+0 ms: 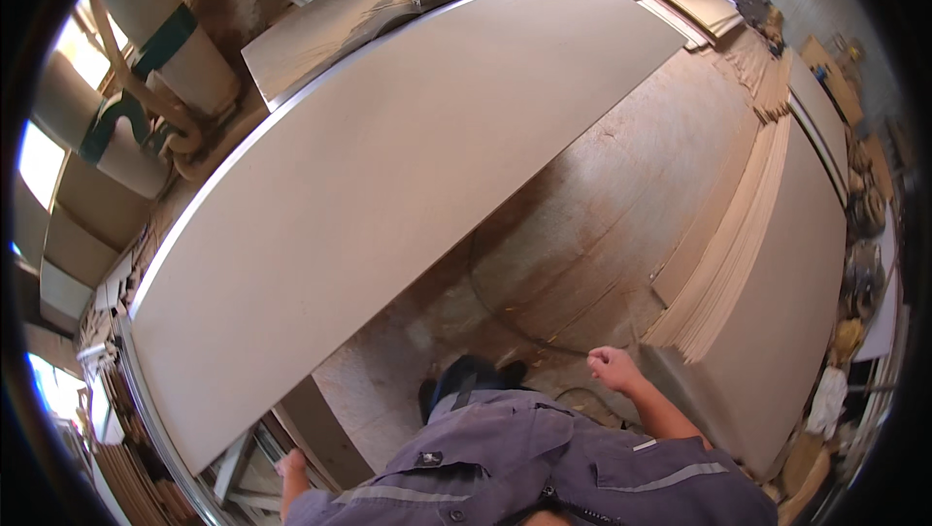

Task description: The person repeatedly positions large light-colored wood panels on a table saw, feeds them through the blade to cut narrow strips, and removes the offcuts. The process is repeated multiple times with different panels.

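A large pale sheet panel [388, 167] lies on the sliding table saw, stretching from the lower left to the far right. My left hand [291, 465] hangs below its near left corner, apart from the panel, with the fingers curled and nothing visible in them. My right hand [614, 369] is raised beside a leaning stack of boards [743, 245]. Its fingers are folded in a loose fist, and no object shows in it. A gap separates this hand from the stack.
A dark cable [505, 317] runs across the dusty floor [621, 196] between the panel and the boards. Dust collector bags [184, 50] stand at the far left. More flat boards [694, 2] are piled at the far right. A metal rail [160, 410] borders the panel's left end.
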The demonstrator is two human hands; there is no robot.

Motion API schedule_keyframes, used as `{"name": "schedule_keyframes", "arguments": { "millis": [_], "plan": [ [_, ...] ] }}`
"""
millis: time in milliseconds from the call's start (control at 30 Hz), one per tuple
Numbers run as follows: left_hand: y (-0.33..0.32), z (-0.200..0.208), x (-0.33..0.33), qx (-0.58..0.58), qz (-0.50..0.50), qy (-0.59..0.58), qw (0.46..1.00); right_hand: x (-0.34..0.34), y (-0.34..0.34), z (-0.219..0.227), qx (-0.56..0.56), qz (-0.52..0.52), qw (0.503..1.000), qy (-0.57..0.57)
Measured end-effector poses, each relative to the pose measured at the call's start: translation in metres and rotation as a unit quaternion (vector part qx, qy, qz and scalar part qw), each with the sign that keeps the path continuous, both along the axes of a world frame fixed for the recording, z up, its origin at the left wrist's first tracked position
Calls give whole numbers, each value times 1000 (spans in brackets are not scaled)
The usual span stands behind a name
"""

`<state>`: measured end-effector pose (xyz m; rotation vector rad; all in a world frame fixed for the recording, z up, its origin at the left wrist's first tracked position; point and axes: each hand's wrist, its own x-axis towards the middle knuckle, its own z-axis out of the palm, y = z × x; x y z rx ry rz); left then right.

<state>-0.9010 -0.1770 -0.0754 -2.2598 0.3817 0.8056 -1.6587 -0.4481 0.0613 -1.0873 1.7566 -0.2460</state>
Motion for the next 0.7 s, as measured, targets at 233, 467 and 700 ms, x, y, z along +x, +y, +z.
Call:
{"name": "schedule_keyframes", "arguments": {
  "millis": [233, 467, 700],
  "plan": [
    [-132, 26, -136, -126, 195, -26, 972, -111, -226, 44, -123, -46, 989, -72],
    [-260, 14, -260, 1, 190, -25, 982, -220, -327, 49, -75, 12, 996, -39],
    [-455, 120, -471, -106, 273, -129, 948, -342, -427, 43, 26, -66, 997, -26]
  ]
}}
